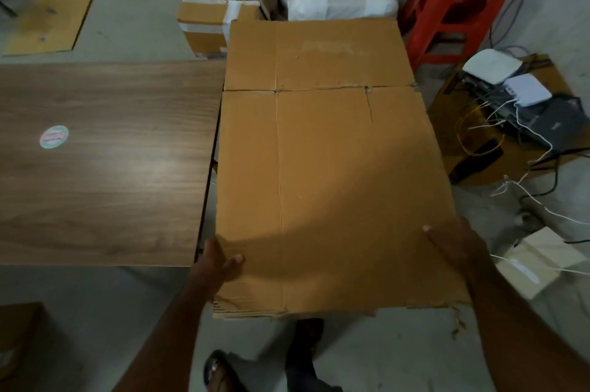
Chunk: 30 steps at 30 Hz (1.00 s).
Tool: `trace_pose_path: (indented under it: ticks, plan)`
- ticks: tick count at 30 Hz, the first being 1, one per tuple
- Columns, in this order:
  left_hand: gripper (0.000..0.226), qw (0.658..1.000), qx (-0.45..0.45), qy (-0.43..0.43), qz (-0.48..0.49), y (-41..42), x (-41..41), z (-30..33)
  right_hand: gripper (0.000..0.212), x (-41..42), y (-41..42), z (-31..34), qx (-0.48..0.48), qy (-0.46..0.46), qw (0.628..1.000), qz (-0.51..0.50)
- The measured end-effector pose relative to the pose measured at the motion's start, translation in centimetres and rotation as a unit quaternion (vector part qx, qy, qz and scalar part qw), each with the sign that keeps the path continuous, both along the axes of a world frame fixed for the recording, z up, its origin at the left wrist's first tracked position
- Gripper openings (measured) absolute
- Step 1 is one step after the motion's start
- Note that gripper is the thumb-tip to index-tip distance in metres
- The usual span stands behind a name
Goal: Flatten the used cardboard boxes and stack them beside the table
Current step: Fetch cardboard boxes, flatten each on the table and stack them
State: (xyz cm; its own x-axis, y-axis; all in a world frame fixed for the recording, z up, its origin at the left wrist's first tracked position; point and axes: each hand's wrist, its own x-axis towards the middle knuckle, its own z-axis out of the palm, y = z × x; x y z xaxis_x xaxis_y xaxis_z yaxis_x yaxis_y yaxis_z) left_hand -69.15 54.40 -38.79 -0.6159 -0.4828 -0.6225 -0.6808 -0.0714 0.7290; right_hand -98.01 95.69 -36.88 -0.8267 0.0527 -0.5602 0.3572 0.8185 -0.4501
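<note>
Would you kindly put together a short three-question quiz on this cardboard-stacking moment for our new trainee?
1. True or false: the flattened cardboard box is held by both hands.
2. Which side of the wooden table is it on? A) the person's right B) the person's left
3. Fill in: the sealed boxes behind it are bound with white ____.

Key: 1. True: the left hand and right hand grip its near corners. 2. A. 3. tape.

Both hands, L (220, 259) & R (453, 244), grip flattened cardboard box (325, 161) beside table (105, 161).
</note>
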Motion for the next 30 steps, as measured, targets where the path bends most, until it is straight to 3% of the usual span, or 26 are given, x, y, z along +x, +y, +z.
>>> trace_pose_path:
  ticks: [4, 14, 18, 23, 27, 30]
  plan:
    - [0.072, 0.994, -0.096, -0.059, -0.014, 0.2, -0.8, 1.5, 0.086, 0.4, -0.3, -0.4, -0.01, -0.003, 1.0, 0.004]
    - [0.067, 0.976, -0.174, -0.112, -0.069, 0.2, -0.6, 2.7, 0.088, 1.4, -1.1, 0.2, 0.026, -0.008, 0.999, -0.021]
    - [0.044, 0.915, -0.347, -0.187, -0.081, 0.7, -0.4, 4.3, 0.091, 2.6, -2.5, 1.0, 0.138, 0.077, 0.987, 0.026]
    - [0.022, 0.874, -0.476, -0.06, -0.071, 1.0, 0.1, 7.3, 0.079, 6.3, -10.2, 3.0, 0.106, 0.163, 0.971, 0.141]
    - [0.016, 0.877, -0.475, -0.02, -0.073, 0.3, 1.6, 10.5, 0.072, 11.7, -19.4, 4.9, 0.011, 0.198, 0.953, 0.23]
    - [0.018, 0.881, -0.471, 0.0, -0.038, -2.4, 5.2, 11.5, 0.066, 17.6, -27.6, 6.8, -0.05, 0.236, 0.915, 0.322]
